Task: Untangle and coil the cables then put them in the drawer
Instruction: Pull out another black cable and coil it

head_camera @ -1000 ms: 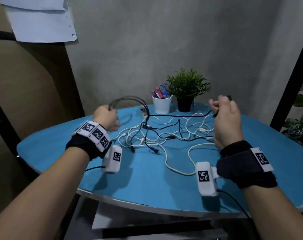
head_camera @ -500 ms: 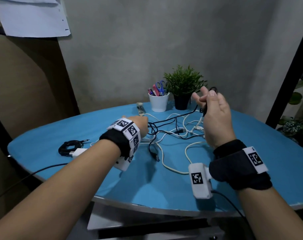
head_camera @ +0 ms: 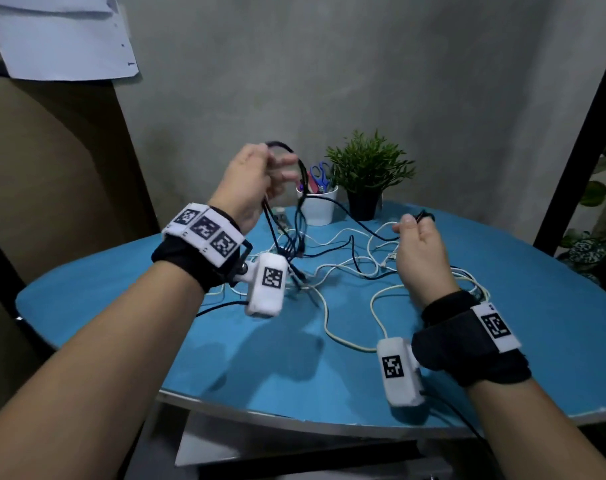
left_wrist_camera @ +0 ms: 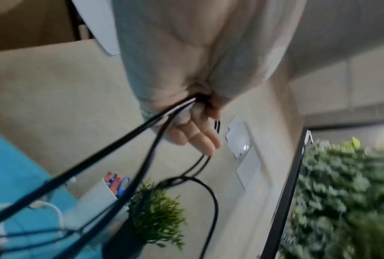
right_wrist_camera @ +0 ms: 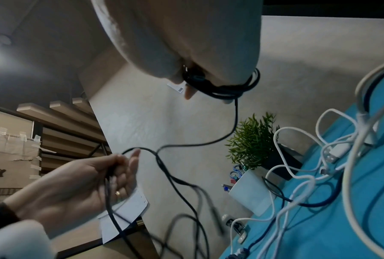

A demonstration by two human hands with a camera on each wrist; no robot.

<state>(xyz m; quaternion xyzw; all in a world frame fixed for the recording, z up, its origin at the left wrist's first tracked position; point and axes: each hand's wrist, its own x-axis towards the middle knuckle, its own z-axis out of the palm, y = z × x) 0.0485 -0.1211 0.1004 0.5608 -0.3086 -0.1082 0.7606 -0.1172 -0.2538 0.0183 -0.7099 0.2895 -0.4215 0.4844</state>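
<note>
left hand (head_camera: 249,181): gripping raised black cable (head_camera: 303,174) | right hand (head_camera: 421,252): pinching its coiled end

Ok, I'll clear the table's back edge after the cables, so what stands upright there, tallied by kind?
Potted plant: 1
White cup: 1
Total: 2

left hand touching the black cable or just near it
Touching: in the left wrist view the left hand grips the black cable, strands running out of its closed fingers.
</note>
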